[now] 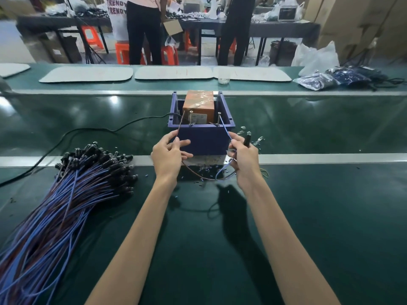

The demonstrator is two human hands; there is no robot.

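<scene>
Fingers, L hand [168, 155], pinch brown wire [180, 123]; R hand [243, 158] pinches blue wire [224, 127], nr box [204, 139].

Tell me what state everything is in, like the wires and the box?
Left hand, pinches the brown wire.
Right hand, grips the blue wire and a black LED lamp.
Brown wire, pulled up to the blue box.
Blue wire, pulled up to the box too.
Blue box, open on top, orange block inside.
Wire bundle, heaped loose on the belt.
Clear cup, upright.
</scene>
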